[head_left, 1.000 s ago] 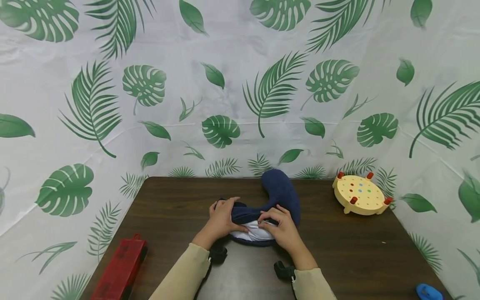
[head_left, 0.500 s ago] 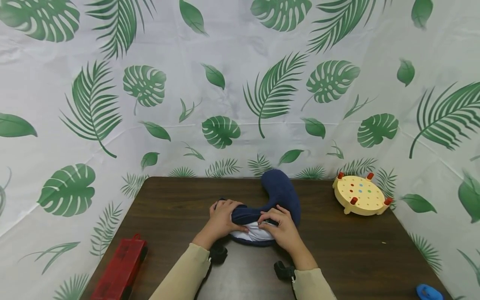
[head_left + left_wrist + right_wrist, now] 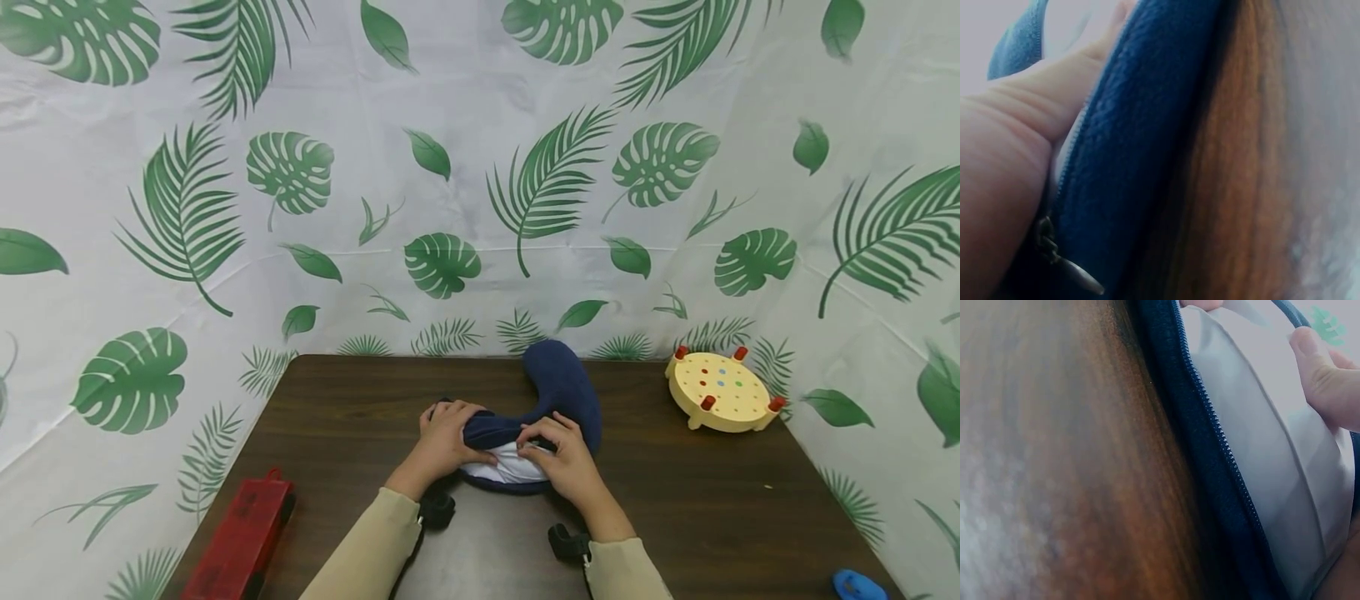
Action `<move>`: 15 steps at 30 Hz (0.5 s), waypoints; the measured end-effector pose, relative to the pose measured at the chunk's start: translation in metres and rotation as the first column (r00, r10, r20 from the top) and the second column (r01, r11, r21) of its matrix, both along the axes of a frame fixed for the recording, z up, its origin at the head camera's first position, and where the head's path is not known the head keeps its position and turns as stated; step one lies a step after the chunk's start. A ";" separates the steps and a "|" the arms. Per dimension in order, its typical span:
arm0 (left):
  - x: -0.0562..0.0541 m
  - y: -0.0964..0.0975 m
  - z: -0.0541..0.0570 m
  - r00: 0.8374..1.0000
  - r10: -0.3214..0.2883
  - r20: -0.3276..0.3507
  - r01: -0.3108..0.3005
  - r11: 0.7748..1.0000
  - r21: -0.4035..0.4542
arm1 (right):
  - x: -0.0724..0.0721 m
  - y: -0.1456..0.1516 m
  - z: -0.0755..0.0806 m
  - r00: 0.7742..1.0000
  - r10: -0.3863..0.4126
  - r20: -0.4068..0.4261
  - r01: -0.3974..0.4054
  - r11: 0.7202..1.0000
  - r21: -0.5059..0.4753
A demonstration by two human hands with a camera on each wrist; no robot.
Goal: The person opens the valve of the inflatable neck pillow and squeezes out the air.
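A navy neck pillow lies on the table, its zipper gaping along the near side. White inner fabric shows through the opening. My left hand grips the pillow's left end, fingers over the top and thumb at the opening. My right hand pinches the upper edge of the opening between thumb and fingertips. In the left wrist view, a metal zipper pull hangs beside the left hand. The zipper teeth run along the lower edge in the right wrist view. The pinched edge is partly hidden by the fingers.
On the dark wooden table, a red toy vehicle stands at the left. A round yellow pegged toy is at the back right, and a blue object at the front right corner. A leaf-print sheet hangs behind.
One left finger, raised a second ago, has come down onto the pillow. The right hand and the pillow stay nearly in place.
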State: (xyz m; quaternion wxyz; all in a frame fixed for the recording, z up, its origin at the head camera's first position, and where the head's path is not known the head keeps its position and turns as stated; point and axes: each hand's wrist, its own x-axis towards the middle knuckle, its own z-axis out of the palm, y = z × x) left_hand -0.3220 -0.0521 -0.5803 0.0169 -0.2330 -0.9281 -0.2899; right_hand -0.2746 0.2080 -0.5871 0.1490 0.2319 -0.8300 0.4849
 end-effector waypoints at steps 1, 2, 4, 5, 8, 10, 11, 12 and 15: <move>0.000 0.000 0.000 1.000 -0.001 0.001 0.001 1.000 0.002 | 0.000 0.000 -0.001 1.000 0.000 -0.001 0.000 1.000 -0.007; 0.000 0.000 0.000 1.000 -0.002 0.001 0.002 1.000 0.004 | 0.000 0.000 -0.001 1.000 -0.002 -0.005 0.002 1.000 -0.012; 0.000 0.000 0.000 1.000 -0.006 0.003 0.006 1.000 0.009 | -0.001 0.000 -0.002 1.000 0.000 -0.012 0.000 1.000 -0.023; 0.000 0.000 -0.001 1.000 -0.009 0.005 0.009 1.000 0.011 | -0.001 0.000 -0.003 1.000 0.002 -0.019 -0.002 1.000 -0.026; -0.001 0.000 -0.001 1.000 -0.020 -0.005 0.021 1.000 0.015 | -0.001 0.001 -0.004 0.999 0.010 -0.039 -0.012 0.999 -0.030; -0.001 0.000 -0.002 0.999 -0.029 -0.018 0.029 0.999 0.015 | -0.001 0.001 -0.005 0.999 0.017 -0.048 -0.018 1.000 -0.023; -0.001 0.000 -0.002 0.999 -0.034 -0.026 0.035 0.999 0.014 | -0.001 0.001 -0.005 0.999 0.019 -0.047 -0.020 1.000 -0.018; -0.001 0.000 -0.002 0.999 -0.039 -0.034 0.039 0.999 0.013 | -0.001 0.002 -0.005 0.999 0.021 -0.047 -0.021 1.000 -0.012; 0.000 0.001 -0.001 0.998 -0.053 -0.041 0.054 0.998 0.023 | -0.001 0.002 -0.003 0.999 0.022 -0.033 -0.021 1.000 0.007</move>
